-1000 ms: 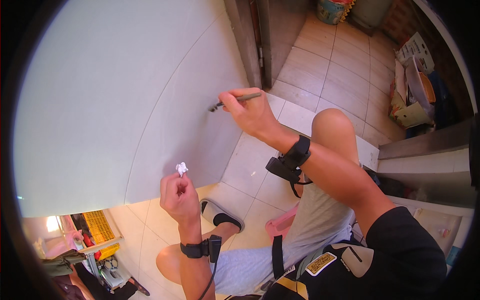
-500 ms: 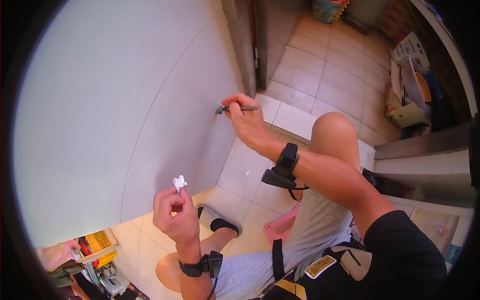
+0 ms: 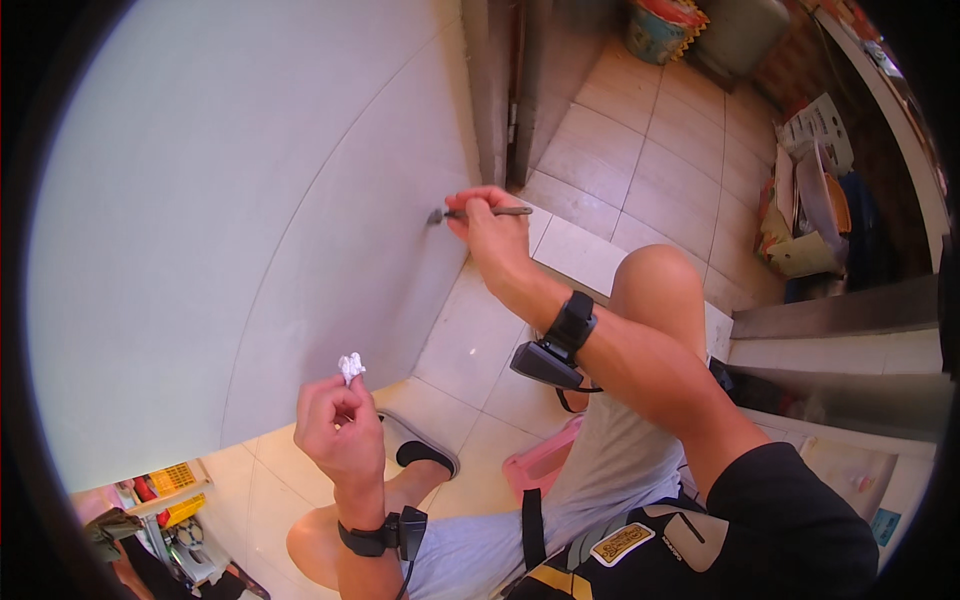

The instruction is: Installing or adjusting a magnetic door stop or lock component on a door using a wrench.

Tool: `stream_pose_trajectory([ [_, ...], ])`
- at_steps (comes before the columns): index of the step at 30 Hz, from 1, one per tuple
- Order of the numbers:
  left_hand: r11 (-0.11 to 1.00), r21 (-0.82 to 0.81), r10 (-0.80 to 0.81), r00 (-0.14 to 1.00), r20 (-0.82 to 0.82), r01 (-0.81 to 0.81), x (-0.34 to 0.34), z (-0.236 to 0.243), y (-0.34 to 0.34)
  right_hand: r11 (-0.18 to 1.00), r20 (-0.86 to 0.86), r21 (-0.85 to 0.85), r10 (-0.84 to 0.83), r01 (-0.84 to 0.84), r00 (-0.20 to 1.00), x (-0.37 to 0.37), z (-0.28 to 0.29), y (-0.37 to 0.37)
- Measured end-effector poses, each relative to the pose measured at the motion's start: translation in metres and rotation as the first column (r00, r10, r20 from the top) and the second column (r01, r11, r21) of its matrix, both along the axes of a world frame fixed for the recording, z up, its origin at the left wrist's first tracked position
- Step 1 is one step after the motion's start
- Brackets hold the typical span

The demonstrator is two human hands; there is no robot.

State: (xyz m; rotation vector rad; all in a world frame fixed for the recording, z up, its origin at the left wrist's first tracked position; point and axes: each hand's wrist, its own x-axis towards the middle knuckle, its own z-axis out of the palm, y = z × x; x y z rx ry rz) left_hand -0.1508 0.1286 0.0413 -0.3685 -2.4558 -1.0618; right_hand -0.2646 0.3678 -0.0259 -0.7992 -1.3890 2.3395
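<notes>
Dark slim tool (image 3: 513, 211) at upper centre, tip blurred, contact with smooth pale panel (image 3: 200, 220) unclear, handle partly covered by right hand (image 3: 493, 232) clamped on it, crumpled white wad (image 3: 351, 366) left of centre, base hidden, pinched by left hand (image 3: 343, 430)

From my remote seat I see a pale blue-grey panel (image 3: 200, 230) marked by a thin dark curve (image 3: 300, 205); before it, a white crumpled scrap (image 3: 351, 368) and a dark grey-brown tool (image 3: 500, 211). Below the panel shows a yellow basket (image 3: 174, 477); to its right, dark-gridded cream tiles (image 3: 595, 140), a pink plastic piece (image 3: 535, 463), light-grey shorts (image 3: 610, 470), a black sleeve (image 3: 790, 505) and a blue bucket (image 3: 648, 45) topped with red.
</notes>
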Motion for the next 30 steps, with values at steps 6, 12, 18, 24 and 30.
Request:
stream_pose_trajectory([
  [6,0.998,-0.006,0.068,0.997,-0.021,-0.068,-0.004,-0.003,0.000,0.971,-0.362,0.038,-0.208,0.237,0.909,-0.019,0.048,0.040],
  [12,0.992,-0.097,0.071,0.989,-0.133,-0.084,-0.011,-0.025,-0.009,0.989,0.009,0.095,-0.117,0.116,0.993,-0.025,-0.021,0.033],
  [18,0.974,-0.212,0.035,0.982,-0.186,-0.075,-0.019,-0.050,-0.012,0.951,-0.319,-0.006,-0.294,0.309,0.901,-0.039,0.029,0.050],
  [24,0.935,-0.352,0.052,0.999,0.003,-0.048,-0.016,-0.071,-0.007,0.989,0.049,0.101,-0.113,0.107,0.992,-0.035,-0.036,0.034],
  [30,0.963,-0.258,0.066,0.997,-0.035,-0.073,-0.009,-0.054,-0.002,0.973,-0.256,0.004,-0.220,0.229,0.941,-0.043,0.007,0.049],
])
